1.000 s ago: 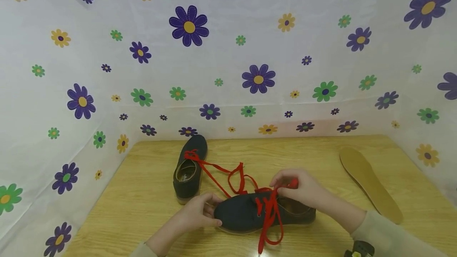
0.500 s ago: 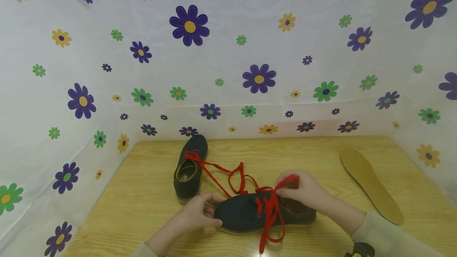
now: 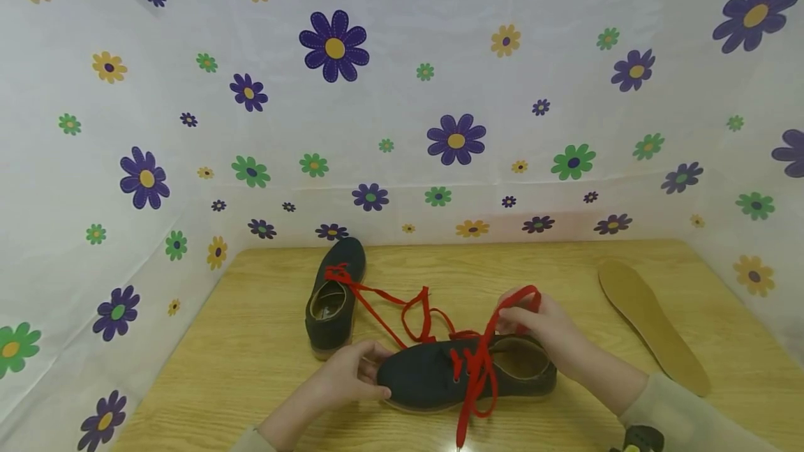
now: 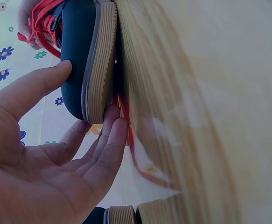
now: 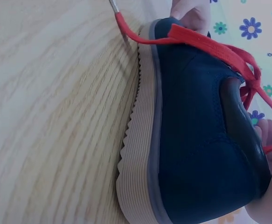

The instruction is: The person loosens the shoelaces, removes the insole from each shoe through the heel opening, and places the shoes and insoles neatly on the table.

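Observation:
A dark navy shoe (image 3: 417, 377) lies sideways on the table, toe to the left. My left hand (image 3: 344, 377) holds its toe, the thumb on the upper and the fingertips around the front near the ribbed sole (image 4: 101, 60). Over the shoe's opening, my right hand (image 3: 545, 330) pinches a red shoelace (image 3: 510, 298), drawn up from the lacing toward the heel. A loose lace end with a metal tip (image 5: 115, 5) hangs over the near side of the shoe. In the right wrist view, the laces cross in a knot (image 5: 252, 83) above the tongue area.
A second navy shoe (image 3: 329, 330) with red laces stands at the back left. From it a long red lace (image 3: 383, 293) trails across the wooden table (image 3: 264, 396) behind the near shoe. At the right lies a tan insole (image 3: 650, 323). Flower-print cloth (image 3: 402, 103) encloses the back and sides.
My right hand has moved right and slightly up, drawing the red shoelace out longer from the lacing. The hanging loop on the near side has shrunk. My left hand keeps its hold.

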Tool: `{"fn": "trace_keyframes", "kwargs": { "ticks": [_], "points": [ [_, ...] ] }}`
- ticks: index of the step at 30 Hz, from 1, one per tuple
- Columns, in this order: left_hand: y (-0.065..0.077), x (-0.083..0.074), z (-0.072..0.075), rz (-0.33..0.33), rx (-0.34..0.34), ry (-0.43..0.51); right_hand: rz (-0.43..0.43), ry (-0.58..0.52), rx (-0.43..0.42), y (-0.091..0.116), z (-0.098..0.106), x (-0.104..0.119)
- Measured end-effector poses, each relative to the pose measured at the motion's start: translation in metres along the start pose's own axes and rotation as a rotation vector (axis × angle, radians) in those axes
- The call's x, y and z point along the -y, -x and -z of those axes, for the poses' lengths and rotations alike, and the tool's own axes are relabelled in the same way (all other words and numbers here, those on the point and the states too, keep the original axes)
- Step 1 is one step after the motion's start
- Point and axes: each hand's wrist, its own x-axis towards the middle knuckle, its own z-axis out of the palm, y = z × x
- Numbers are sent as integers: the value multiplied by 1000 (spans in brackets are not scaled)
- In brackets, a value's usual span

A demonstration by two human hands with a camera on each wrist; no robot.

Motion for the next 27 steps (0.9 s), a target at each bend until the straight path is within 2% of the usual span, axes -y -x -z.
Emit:
{"fn": "trace_keyframes", "kwargs": {
  "ticks": [3,5,8,11,13,16,21,27],
  "points": [
    [0,1,0,2,3,4,13,94,63,1,-2,0],
    [0,1,0,4,4,4,48,201,107,0,-3,-1],
    [0,1,0,2,4,3,135,354,165,-1,-6,-1],
    [0,0,0,-1,2,1,211,430,195,-1,-7,0],
    [0,0,0,-8,0,1,229,428,201,-1,-8,0],
    [1,-1,0,-16,-2,1,211,411,174,0,-8,0],
    [1,-1,0,-15,0,-3,138,356,120,-2,-8,-1],
    [1,-1,0,-6,6,1,57,150,57,-2,-6,-2]
  ]
}}
